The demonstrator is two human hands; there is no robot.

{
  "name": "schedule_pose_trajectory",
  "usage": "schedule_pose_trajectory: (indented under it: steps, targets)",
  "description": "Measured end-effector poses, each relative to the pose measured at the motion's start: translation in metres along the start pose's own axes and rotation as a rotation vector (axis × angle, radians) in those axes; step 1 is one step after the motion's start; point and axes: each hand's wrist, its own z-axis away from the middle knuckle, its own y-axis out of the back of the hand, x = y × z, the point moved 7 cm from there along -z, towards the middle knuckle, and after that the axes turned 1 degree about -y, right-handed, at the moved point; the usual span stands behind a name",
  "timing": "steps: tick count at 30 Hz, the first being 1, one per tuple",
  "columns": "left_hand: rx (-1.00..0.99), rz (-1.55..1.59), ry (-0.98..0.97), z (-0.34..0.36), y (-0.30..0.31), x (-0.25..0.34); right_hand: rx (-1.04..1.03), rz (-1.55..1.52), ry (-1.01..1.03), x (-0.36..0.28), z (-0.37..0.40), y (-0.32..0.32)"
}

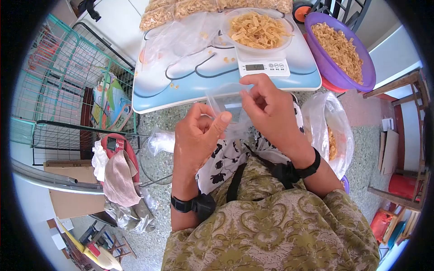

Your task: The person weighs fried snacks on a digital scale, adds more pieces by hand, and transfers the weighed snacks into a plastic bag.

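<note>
A clear plastic bag (228,100) is stretched between my two hands above my lap. My left hand (199,133) pinches its left side between thumb and curled fingers. At the bag's right edge, the thumb and bent fingers of my right hand (271,113) are closed on the film. Just beyond my right hand, a white digital kitchen scale (264,67) stands at the table's near edge. On it rests a clear bowl (289,38) of pale yellow dried strips (257,29). More clear plastic bags (185,36) lie flat to the left of the bowl.
Filled bags (194,7) line the back of the blue-and-white table (153,92). A purple basin (368,67) of strips stands at the right, above a large open plastic bag (316,113) on the floor. A wire cage (58,90) and a cloth-covered red stool (131,153) are left.
</note>
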Motion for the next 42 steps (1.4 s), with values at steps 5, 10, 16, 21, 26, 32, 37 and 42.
schedule_pose_trajectory:
  steps: [5,10,16,21,26,32,37,42]
  targets:
    - [0.162,0.017,-0.151,-0.003,0.001,0.004,-0.067,-0.014,0.030,-0.006,0.009,-0.014]
    - [0.306,0.153,-0.254,-0.001,0.020,0.011,-0.086,0.000,0.000,0.003,0.014,-0.017]
    - [0.406,-0.006,-0.358,0.000,0.020,0.018,-0.017,0.100,0.177,-0.013,0.014,0.002]
    - [0.403,-0.102,-0.339,-0.003,0.017,0.013,0.090,0.254,0.870,-0.065,0.040,0.015]
    - [0.359,-0.307,-0.502,0.004,0.008,0.032,-0.225,0.563,0.817,-0.065,0.040,-0.015]
    - [0.484,-0.183,-0.574,0.011,0.018,0.037,-0.507,0.654,0.481,-0.035,0.036,-0.030]
    - [0.332,-0.229,-0.534,0.006,0.006,0.040,-0.330,0.570,0.569,-0.045,0.034,-0.028]
    - [0.138,-0.231,-0.526,0.008,-0.009,0.046,-0.398,0.554,0.555,-0.029,0.036,-0.033]
